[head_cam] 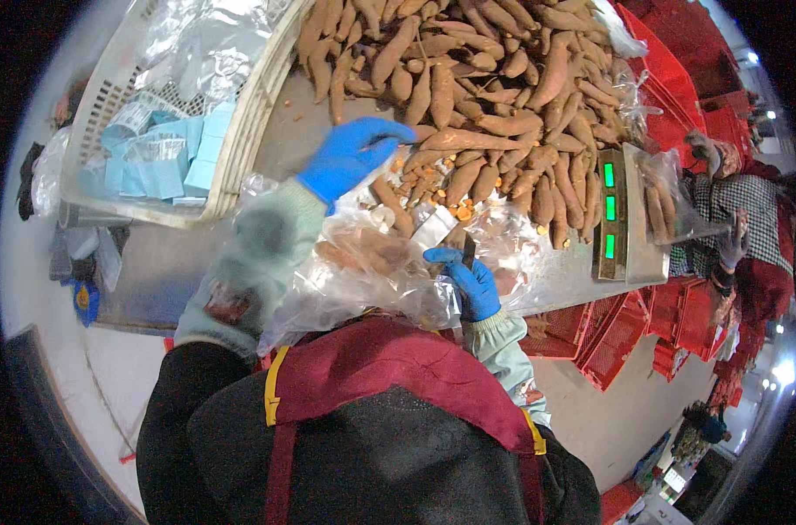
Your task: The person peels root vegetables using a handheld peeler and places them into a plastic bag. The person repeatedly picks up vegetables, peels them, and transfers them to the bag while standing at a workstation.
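Observation:
My left hand (355, 157), in a blue glove, reaches over the table's near part. Its fingertips are beside the end of a sweet potato (426, 132) at the edge of a large pile; whether they grip it cannot be told. My right hand (470, 285), also gloved in blue, is closed around a dark, narrow tool (469, 251), possibly a knife. Between the hands lies a clear plastic bag (365, 282) with sweet potatoes inside. Orange cut ends (463, 213) and a loose sweet potato (393, 207) lie just beyond it.
At left, a white plastic basket (231, 151) holds blue printed labels (155, 161) and clear bags (208, 52). A scale (613, 223) with green displays stands at right, a bagged sweet potato on it. Beyond are a co-worker's hand (732, 246) and red crates (611, 338).

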### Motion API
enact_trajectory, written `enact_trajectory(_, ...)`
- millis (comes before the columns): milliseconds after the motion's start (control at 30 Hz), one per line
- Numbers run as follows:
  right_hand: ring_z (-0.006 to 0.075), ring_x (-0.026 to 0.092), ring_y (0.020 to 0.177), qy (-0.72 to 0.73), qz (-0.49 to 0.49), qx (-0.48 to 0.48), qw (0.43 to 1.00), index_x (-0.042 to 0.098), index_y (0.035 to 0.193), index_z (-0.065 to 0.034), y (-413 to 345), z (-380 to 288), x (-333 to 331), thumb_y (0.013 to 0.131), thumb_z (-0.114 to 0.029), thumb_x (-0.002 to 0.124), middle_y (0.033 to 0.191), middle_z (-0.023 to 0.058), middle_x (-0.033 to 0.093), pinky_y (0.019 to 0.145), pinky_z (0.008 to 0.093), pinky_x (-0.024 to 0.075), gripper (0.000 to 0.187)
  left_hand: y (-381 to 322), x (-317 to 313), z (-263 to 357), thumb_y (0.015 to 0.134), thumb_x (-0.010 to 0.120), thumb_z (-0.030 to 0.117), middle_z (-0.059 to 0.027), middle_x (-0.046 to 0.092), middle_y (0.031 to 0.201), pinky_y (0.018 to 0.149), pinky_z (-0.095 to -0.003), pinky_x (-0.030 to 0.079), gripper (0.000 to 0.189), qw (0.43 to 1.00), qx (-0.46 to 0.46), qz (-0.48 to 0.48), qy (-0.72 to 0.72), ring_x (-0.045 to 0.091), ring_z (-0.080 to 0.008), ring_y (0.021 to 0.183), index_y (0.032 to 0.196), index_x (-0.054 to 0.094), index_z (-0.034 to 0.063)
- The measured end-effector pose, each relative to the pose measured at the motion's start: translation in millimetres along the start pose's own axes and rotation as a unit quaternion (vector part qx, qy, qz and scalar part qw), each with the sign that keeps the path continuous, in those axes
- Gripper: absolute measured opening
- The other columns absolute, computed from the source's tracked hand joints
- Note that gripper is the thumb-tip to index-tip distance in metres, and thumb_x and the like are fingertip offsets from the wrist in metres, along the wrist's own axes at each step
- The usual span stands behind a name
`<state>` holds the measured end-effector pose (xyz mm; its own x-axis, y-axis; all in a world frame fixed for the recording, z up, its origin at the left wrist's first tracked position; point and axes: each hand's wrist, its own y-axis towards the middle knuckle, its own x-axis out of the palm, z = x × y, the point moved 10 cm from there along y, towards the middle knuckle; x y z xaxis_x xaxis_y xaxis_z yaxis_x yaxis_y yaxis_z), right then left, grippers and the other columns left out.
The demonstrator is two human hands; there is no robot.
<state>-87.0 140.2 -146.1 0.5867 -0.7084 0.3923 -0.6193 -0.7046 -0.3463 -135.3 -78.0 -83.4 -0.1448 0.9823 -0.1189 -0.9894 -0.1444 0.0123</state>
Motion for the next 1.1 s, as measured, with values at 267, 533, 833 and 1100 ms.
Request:
enact_trajectory(267,0.0048,0.042,0.055,0.06,0.031,0.035,0.997,0.057,0.106,-0.0035,-21,-6,-24,0.084,-0.021,0.051,0.074,-0.0017,0.055,0.047,0.017,0.0299,0.028,105,124,-84,0.069,0.063,0.015,-0.0198,0.052,0.106,0.083,-0.0418,0.043,0.054,0.844,0.028,-0.099,0.527,0.052,-0.0338,0.093,0.119,0.045,0.0071)
enact_trajectory(533,0.0055,0.042,0.057,-0.17,0.153,-0.079,0.97,0.057,0.107,-0.0024,3,-57,-59,0.077,-0.004,0.045,0.067,-0.0024,0.048,0.052,0.0174,0.0338,0.032,6,49,-66,0.068,0.064,0.018,-0.0204,0.056,0.102,0.079,-0.0356,0.044,0.052,0.979,-0.102,-0.036,0.173,0.055,-0.0314,0.094,0.115,0.047,0.0041)
enact_trajectory(833,0.0335,0.058,0.075,-0.601,0.145,-0.166,0.768,0.057,0.091,-0.0083,76,-77,-30,0.075,-0.018,0.052,0.082,0.016,0.059,0.065,0.0393,0.0462,0.019,-58,41,-7,0.068,0.066,0.017,-0.0117,0.06,0.092,0.075,-0.0319,0.045,0.041,0.994,-0.055,-0.027,0.093,0.058,-0.0208,0.086,0.106,0.054,0.005)
enact_trajectory(1100,0.0127,0.055,0.059,-0.302,0.137,-0.101,0.938,0.06,0.091,-0.0028,78,-60,-47,0.075,0.003,0.044,0.082,0.0081,0.062,0.054,0.0272,0.046,0.024,-59,14,-5,0.084,0.053,0.011,-0.0128,0.046,0.118,0.092,-0.0367,0.038,0.043,0.774,-0.074,0.067,-0.625,0.044,-0.0231,0.109,0.123,0.037,0.0034)
